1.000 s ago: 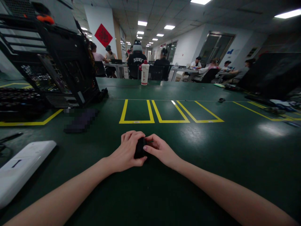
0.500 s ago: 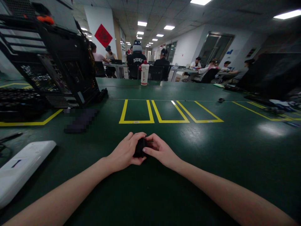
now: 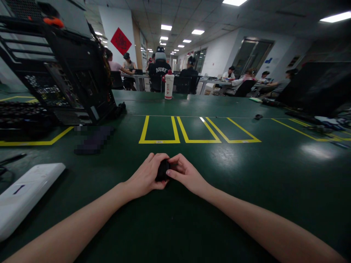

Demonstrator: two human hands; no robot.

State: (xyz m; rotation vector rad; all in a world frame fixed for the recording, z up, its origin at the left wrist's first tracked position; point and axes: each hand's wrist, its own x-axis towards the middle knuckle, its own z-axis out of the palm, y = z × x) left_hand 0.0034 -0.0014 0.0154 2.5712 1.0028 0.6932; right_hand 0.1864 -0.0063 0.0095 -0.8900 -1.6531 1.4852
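A small, rounded black object (image 3: pixel 162 170) sits between my two hands, low over the green table (image 3: pixel 175 219). Its kind cannot be made out, as fingers cover much of it. My left hand (image 3: pixel 148 172) wraps it from the left, thumb below and fingers over the top. From the right, my right hand (image 3: pixel 188 174) pinches its edge with thumb and fingertips. Whether the object touches the tabletop I cannot tell.
Yellow tape outlines (image 3: pixel 159 141) lie beyond my hands. A white device (image 3: pixel 30 197) and a blurred dark object (image 3: pixel 94 140) are on the left, near an opened computer case (image 3: pixel 79 80). A white cup (image 3: pixel 169 87) stands farther back. People sit at tables behind.
Both hands stay closed on the black object. My left fingertips and thumb have shifted very slightly leftward on it; otherwise the scene looks the same.
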